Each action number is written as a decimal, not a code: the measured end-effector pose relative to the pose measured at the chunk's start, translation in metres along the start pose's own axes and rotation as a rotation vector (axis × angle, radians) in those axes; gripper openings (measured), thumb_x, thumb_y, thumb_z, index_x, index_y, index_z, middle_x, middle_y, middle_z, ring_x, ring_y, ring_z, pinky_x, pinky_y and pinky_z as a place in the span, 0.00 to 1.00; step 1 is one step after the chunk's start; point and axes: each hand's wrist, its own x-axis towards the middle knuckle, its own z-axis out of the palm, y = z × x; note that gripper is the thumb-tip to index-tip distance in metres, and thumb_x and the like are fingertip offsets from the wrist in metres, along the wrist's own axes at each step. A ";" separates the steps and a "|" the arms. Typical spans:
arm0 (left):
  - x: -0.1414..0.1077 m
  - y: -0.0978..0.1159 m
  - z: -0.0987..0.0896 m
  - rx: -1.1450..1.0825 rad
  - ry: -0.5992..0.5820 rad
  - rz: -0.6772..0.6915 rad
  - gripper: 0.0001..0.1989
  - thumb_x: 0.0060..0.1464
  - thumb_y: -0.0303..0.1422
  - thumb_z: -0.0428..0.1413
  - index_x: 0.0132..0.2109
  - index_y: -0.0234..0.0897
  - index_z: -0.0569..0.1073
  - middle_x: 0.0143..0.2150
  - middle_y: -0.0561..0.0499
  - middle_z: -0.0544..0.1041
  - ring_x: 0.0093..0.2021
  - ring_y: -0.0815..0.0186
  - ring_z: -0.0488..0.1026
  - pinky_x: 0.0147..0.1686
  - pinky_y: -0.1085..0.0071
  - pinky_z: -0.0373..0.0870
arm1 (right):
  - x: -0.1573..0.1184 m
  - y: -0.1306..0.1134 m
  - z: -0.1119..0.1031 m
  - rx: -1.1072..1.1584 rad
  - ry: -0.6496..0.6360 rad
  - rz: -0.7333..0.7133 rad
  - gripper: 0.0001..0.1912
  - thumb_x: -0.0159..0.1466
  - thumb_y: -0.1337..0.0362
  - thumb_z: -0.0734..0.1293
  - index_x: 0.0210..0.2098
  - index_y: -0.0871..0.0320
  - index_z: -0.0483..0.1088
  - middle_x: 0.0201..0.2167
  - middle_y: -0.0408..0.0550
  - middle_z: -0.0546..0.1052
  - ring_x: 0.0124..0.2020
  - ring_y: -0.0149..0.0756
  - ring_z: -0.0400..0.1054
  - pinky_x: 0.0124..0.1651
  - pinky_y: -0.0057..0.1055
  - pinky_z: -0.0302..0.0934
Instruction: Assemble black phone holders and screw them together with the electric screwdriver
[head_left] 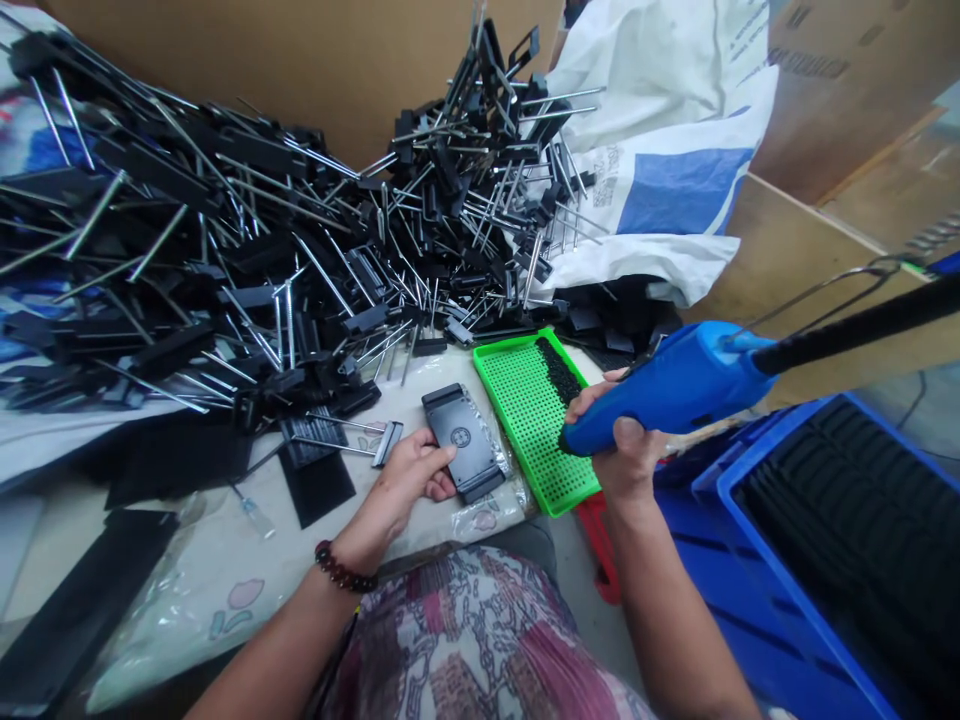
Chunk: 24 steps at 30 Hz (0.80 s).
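Note:
My left hand (424, 468) grips the near left edge of a black phone-holder-like clamp (469, 450), its thumb lying on the flat face with a round pattern. The clamp rests on the plastic-covered table. In my right hand (628, 450) is a blue electric screwdriver (667, 385), its fingers wrapped round the body; its tip points left and down over a green perforated tray (517, 400). Small black screws (559, 372) lie along the tray's far right side. Just left of my left hand is a black bracket with two metal rods (386, 443).
A large heap of black brackets with metal rods (262, 230) covers the back and left. White sacking (660, 120) stands behind. At right, a blue crate (720, 490) holds stacked black parts (847, 530). A small clear-handled screwdriver (257, 515) and dark flat pieces (319, 480) lie left.

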 end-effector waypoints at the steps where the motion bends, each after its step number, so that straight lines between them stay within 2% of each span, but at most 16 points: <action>1: 0.000 -0.001 0.000 0.000 0.003 0.000 0.20 0.41 0.41 0.64 0.36 0.35 0.66 0.19 0.52 0.75 0.16 0.71 0.70 0.16 0.80 0.65 | 0.000 0.001 0.000 -0.007 0.004 -0.004 0.23 0.53 0.49 0.71 0.43 0.53 0.65 0.24 0.39 0.73 0.22 0.36 0.67 0.27 0.34 0.61; 6: 0.002 -0.002 0.001 0.004 -0.001 0.024 0.20 0.42 0.41 0.63 0.36 0.35 0.66 0.18 0.53 0.74 0.17 0.71 0.70 0.16 0.80 0.66 | 0.003 -0.002 0.002 -0.043 0.034 -0.045 0.23 0.54 0.50 0.72 0.43 0.55 0.66 0.23 0.40 0.74 0.21 0.36 0.67 0.26 0.34 0.61; 12: 0.006 -0.004 0.004 -0.035 -0.005 0.023 0.19 0.42 0.40 0.63 0.37 0.35 0.65 0.18 0.54 0.73 0.16 0.71 0.70 0.15 0.80 0.65 | 0.006 -0.026 0.016 0.007 0.035 -0.119 0.24 0.54 0.51 0.70 0.45 0.57 0.66 0.23 0.41 0.73 0.22 0.37 0.67 0.27 0.35 0.61; 17: 0.006 -0.008 0.005 -0.039 -0.008 0.047 0.16 0.45 0.39 0.61 0.36 0.35 0.65 0.19 0.53 0.73 0.17 0.70 0.70 0.16 0.79 0.65 | -0.002 -0.033 0.045 0.116 -0.077 -0.095 0.24 0.56 0.46 0.68 0.45 0.55 0.65 0.24 0.41 0.73 0.23 0.37 0.67 0.30 0.36 0.63; 24: 0.005 -0.007 0.005 0.005 -0.005 0.069 0.11 0.49 0.37 0.57 0.36 0.35 0.65 0.17 0.54 0.73 0.16 0.69 0.70 0.15 0.77 0.65 | -0.024 -0.022 0.080 0.204 -0.255 0.009 0.28 0.55 0.42 0.68 0.46 0.52 0.64 0.25 0.40 0.72 0.23 0.37 0.66 0.30 0.37 0.64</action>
